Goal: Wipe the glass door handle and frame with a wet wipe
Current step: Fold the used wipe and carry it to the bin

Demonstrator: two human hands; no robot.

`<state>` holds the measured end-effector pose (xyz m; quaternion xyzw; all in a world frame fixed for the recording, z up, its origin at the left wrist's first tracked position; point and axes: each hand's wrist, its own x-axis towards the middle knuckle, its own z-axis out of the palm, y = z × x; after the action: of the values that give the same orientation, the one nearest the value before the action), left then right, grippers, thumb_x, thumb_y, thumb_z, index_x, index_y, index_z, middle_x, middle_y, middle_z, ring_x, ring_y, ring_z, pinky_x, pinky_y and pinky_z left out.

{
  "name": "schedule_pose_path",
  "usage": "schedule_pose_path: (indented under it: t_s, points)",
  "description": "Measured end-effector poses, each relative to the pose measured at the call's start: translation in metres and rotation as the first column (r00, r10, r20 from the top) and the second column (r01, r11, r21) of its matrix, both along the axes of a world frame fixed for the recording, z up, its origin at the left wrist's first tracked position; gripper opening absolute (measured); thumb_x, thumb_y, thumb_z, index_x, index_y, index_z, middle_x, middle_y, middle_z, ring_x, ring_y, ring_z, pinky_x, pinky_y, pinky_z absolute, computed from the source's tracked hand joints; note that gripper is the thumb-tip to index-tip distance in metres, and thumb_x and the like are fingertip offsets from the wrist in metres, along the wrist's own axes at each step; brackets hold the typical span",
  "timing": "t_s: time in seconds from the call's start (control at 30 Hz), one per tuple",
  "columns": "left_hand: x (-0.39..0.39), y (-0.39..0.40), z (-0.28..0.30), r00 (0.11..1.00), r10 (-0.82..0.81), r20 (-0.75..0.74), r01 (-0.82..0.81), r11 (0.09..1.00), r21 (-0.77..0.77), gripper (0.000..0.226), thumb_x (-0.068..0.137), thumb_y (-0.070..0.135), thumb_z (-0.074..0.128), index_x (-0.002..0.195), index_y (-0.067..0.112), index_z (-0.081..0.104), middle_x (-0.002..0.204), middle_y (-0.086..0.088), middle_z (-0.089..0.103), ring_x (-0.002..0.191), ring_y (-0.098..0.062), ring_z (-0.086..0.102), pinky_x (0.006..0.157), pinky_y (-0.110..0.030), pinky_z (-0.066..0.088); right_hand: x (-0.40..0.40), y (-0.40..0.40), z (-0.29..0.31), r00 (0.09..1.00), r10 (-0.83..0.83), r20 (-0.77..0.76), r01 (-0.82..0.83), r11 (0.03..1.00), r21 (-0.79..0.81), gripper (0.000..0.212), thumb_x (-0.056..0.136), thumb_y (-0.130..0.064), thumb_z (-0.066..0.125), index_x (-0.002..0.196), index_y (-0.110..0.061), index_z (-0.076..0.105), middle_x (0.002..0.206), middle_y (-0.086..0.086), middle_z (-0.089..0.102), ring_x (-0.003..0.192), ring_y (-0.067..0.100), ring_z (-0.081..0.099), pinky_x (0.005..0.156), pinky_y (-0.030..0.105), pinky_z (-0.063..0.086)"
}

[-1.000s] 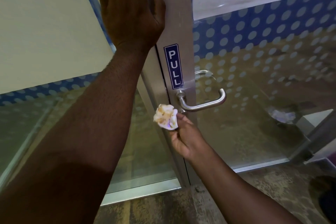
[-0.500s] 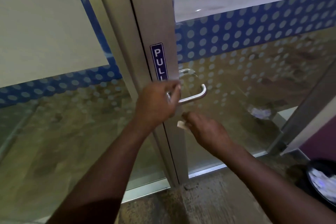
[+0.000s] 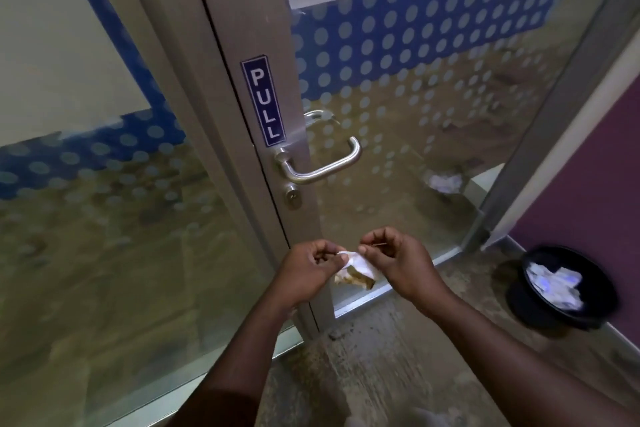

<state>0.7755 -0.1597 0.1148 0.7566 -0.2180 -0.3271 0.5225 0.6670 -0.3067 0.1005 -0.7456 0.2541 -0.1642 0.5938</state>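
My left hand (image 3: 308, 270) and right hand (image 3: 398, 262) are both pinched shut on the same wet wipe (image 3: 353, 269), thumb against fingertips on each side, so the sheet hangs stretched between them, low in front of the door and well below the handle (image 3: 322, 166). The wipe shows brown staining on its lower folds, while the part nearest my fingers looks white.

I judge this to be a refolding step — finding a clean face before going back to the metal. To do it well I would keep the pinches light at the edges, turn the soiled patch inward, and end with a flat pad of white cloth under the right fingers rather than a ball.

Above the hands, the handle is untouched by either hand, with a lock cylinder (image 3: 292, 198) just beneath it and a blue PULL sign (image 3: 264, 102) above, all on the grey door frame (image 3: 239, 28). I would wrap the pad around the lever, then run it along the frame.

A black bin (image 3: 557, 291) holding crumpled wipes sits on the floor to the right — handy if this sheet proves too dirty.
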Motion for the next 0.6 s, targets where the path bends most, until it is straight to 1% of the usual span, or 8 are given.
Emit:
schedule_pose_path:
  t_s: [0.03, 0.1, 0.2, 0.27, 0.33, 0.4, 0.5, 0.6]
  points:
    - [-0.001, -0.002, -0.006, 1.000, -0.009, -0.017, 0.009, 1.000, -0.003, 0.006, 0.091, 0.013, 0.072, 0.085, 0.017, 0.071, 0.075, -0.002, 0.069, 0.067, -0.007, 0.061, 0.063, -0.017, 0.047, -0.006, -0.002, -0.005, 0.999, 0.033, -0.035, -0.030, 0.995, 0.094, 0.003, 0.086, -0.017, 0.072, 0.087, -0.018, 0.069, 0.081, -0.004, 0.073, 0.077, 0.006, 0.066, 0.069, 0.018, 0.049]
    - [-0.002, -0.006, -0.015, 0.998, -0.001, -0.058, -0.001, 1.000, -0.030, 0.008, 0.092, 0.009, 0.070, 0.086, 0.015, 0.070, 0.074, -0.002, 0.069, 0.063, -0.004, 0.062, 0.060, -0.014, 0.049, -0.017, -0.004, -0.012, 0.993, 0.103, -0.051, -0.087, 0.964, 0.250, 0.007, 0.087, -0.016, 0.070, 0.092, -0.011, 0.071, 0.084, 0.002, 0.073, 0.078, 0.012, 0.064, 0.075, 0.027, 0.049]
    - [-0.005, -0.022, -0.031, 0.985, -0.038, -0.166, 0.035, 0.999, -0.023, 0.004, 0.093, 0.005, 0.067, 0.093, 0.008, 0.069, 0.083, -0.010, 0.071, 0.068, -0.011, 0.065, 0.061, -0.018, 0.052, -0.036, -0.007, -0.023, 0.997, 0.045, -0.065, -0.012, 0.903, 0.430, 0.016, 0.084, -0.005, 0.071, 0.099, -0.002, 0.067, 0.086, 0.013, 0.073, 0.076, 0.020, 0.066, 0.078, 0.038, 0.055]
    - [-0.012, -0.038, -0.041, 0.967, -0.074, -0.245, 0.074, 0.997, -0.008, 0.006, 0.093, 0.001, 0.066, 0.099, 0.001, 0.067, 0.088, -0.016, 0.070, 0.071, -0.019, 0.063, 0.061, -0.023, 0.052, -0.050, -0.015, -0.029, 0.995, -0.045, -0.091, 0.086, 0.856, 0.511, 0.014, 0.083, -0.002, 0.071, 0.097, -0.002, 0.066, 0.082, 0.012, 0.072, 0.071, 0.019, 0.067, 0.067, 0.033, 0.058]
    - [-0.021, -0.056, -0.049, 0.938, -0.100, -0.332, 0.104, 0.995, -0.008, 0.006, 0.093, -0.002, 0.064, 0.098, -0.001, 0.064, 0.087, -0.018, 0.067, 0.069, -0.021, 0.060, 0.059, -0.023, 0.050, -0.065, -0.026, -0.036, 0.984, -0.134, -0.121, 0.179, 0.802, 0.570, 0.011, 0.084, -0.004, 0.070, 0.094, -0.005, 0.067, 0.082, 0.011, 0.071, 0.068, 0.017, 0.065, 0.061, 0.028, 0.055]
    - [-0.032, -0.079, -0.058, 0.904, -0.121, -0.410, 0.130, 0.992, -0.005, 0.006, 0.092, -0.004, 0.062, 0.093, 0.002, 0.063, 0.081, -0.014, 0.066, 0.062, -0.015, 0.061, 0.056, -0.020, 0.050, -0.082, -0.042, -0.045, 0.966, -0.201, -0.161, 0.257, 0.743, 0.618, 0.010, 0.086, -0.006, 0.068, 0.096, -0.006, 0.068, 0.083, 0.009, 0.071, 0.066, 0.013, 0.063, 0.058, 0.024, 0.052]
    - [-0.050, -0.119, -0.076, 0.870, -0.126, -0.477, 0.159, 0.987, 0.031, 0.010, 0.092, -0.005, 0.063, 0.089, 0.004, 0.064, 0.079, -0.012, 0.068, 0.066, -0.017, 0.062, 0.061, -0.022, 0.052, -0.108, -0.073, -0.064, 0.940, -0.283, -0.192, 0.337, 0.673, 0.659, 0.014, 0.089, -0.005, 0.064, 0.101, -0.002, 0.070, 0.085, 0.009, 0.071, 0.068, 0.013, 0.062, 0.059, 0.021, 0.053]
    - [-0.071, -0.171, -0.095, 0.867, -0.119, -0.484, 0.176, 0.981, 0.075, 0.011, 0.090, -0.006, 0.065, 0.086, 0.005, 0.065, 0.076, -0.012, 0.069, 0.058, -0.012, 0.063, 0.053, -0.019, 0.052, -0.135, -0.114, -0.083, 0.906, -0.364, -0.214, 0.407, 0.619, 0.671, 0.009, 0.087, -0.003, 0.066, 0.090, -0.008, 0.073, 0.083, 0.007, 0.073, 0.066, 0.011, 0.064, 0.058, 0.020, 0.053]
